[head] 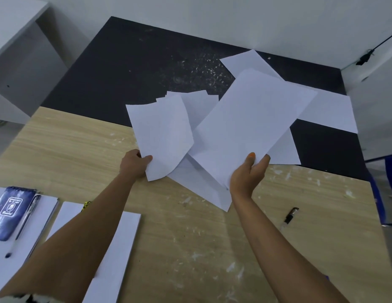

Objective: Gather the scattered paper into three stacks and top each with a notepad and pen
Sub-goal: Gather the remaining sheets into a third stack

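**Both hands lift loose sheets above the worktop**

Nearest the camera, at the left edge of the wood-grain worktop (190, 237), lies a finished stack of paper (40, 217) topped with a blue notepad (12, 212) and a pen (24, 226) lying just beside the notepad on the same stack. Right of it sits a second stack (116, 241), partly hidden under the left forearm, with nothing visible on top. A second pen (289, 217) lies alone on the wood near the right forearm.

Farther out, the left hand (134, 164) pinches the lower corner of a curled sheet (162, 136), thumb on top. The right hand (248, 171) grips the near edge of a larger sheet (249, 125), thumb and a fingertip showing over the paper; both sheets are raised off the surface.

Beneath and beyond them, more loose sheets (330, 110) overlap in a scattered pile that spans the seam between the wood and the dark, speckled section of worktop (136, 62), which runs back to a white wall (234, 16).
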Tool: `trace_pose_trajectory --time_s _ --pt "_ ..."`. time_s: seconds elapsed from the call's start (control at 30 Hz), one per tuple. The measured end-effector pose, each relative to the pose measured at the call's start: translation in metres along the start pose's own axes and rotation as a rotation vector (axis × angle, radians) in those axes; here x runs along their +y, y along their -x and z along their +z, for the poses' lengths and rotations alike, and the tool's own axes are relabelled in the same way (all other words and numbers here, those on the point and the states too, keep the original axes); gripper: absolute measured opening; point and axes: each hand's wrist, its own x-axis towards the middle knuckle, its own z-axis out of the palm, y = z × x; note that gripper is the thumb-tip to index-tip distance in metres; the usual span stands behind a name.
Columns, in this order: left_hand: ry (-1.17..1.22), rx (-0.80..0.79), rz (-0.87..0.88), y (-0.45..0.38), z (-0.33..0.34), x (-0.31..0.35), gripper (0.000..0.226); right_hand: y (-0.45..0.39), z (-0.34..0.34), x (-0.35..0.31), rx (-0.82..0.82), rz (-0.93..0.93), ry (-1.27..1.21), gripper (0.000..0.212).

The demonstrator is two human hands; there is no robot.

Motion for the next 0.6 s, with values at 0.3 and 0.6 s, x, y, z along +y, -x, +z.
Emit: trace_pose_trajectory --time_s 0.3,0.6 --pt "0.117 -0.095 -0.009 0.004 -0.008 0.000 0.022 -0.002 0.001 -0.001 0.150 0.094 -0.073 0.018" --pt "0.123 -0.204 0.041 0.026 -0.003 0.005 0.032 -0.006 0.002 0.003 -0.119 0.208 -0.026 0.021"
